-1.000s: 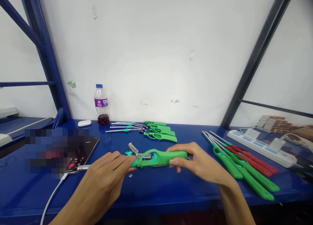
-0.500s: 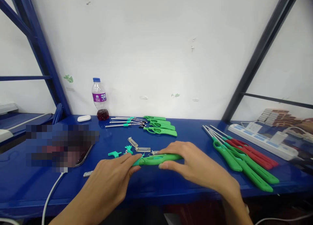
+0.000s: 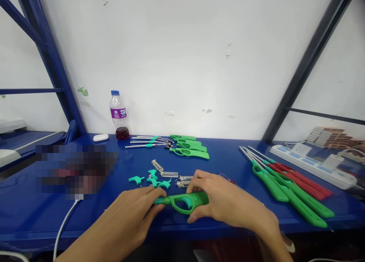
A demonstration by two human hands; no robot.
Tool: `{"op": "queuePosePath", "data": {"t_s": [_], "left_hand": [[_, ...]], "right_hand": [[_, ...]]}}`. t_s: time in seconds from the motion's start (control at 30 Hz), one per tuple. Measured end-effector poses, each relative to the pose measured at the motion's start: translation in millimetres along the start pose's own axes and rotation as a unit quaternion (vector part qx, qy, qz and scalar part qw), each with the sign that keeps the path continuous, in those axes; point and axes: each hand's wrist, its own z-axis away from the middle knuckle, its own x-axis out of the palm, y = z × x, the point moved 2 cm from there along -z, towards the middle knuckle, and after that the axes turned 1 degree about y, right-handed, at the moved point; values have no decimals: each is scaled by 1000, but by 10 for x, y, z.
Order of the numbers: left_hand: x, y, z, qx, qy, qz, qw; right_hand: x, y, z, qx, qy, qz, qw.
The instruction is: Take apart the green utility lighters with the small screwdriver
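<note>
Between my two hands is a green utility lighter [image 3: 197, 199], lying level just above the table's front part, its trigger loop and teal trigger facing me. My left hand [image 3: 132, 212] pinches the teal collar at its left end between thumb and fingers; any metal tube there is hidden behind the hand. Around the handle's right end, my right hand [image 3: 228, 201] is closed, covering its tip. Just beyond the lighter lie several loose teal triggers [image 3: 137, 179] and several clear plastic fuel tanks [image 3: 169, 174], some partly behind my right fingers.
Metal lighter tubes with wires [image 3: 142, 145] and green handles [image 3: 191, 152] lie at the back. Green lighters [image 3: 269, 184] and red lighters [image 3: 305, 178] lie at right beside a power strip [image 3: 313, 167]. A drink bottle [image 3: 118, 117] and a white case [image 3: 100, 137] stand back left.
The lighter has rolled so its trigger loop now shows from the side, and it sits slightly lower and nearer. Both hands keep hold. More teal triggers and fuel tanks are uncovered.
</note>
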Motion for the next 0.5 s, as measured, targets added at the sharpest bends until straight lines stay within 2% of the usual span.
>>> {"op": "queuePosePath", "data": {"t_s": [0.17, 0.5], "left_hand": [[51, -19, -19, -7, -22, 5, 1000], [102, -69, -62, -12, -43, 23, 999]], "right_hand": [[115, 43, -117, 14, -25, 4, 1000], [68, 66, -64, 36, -42, -23, 998]]}}
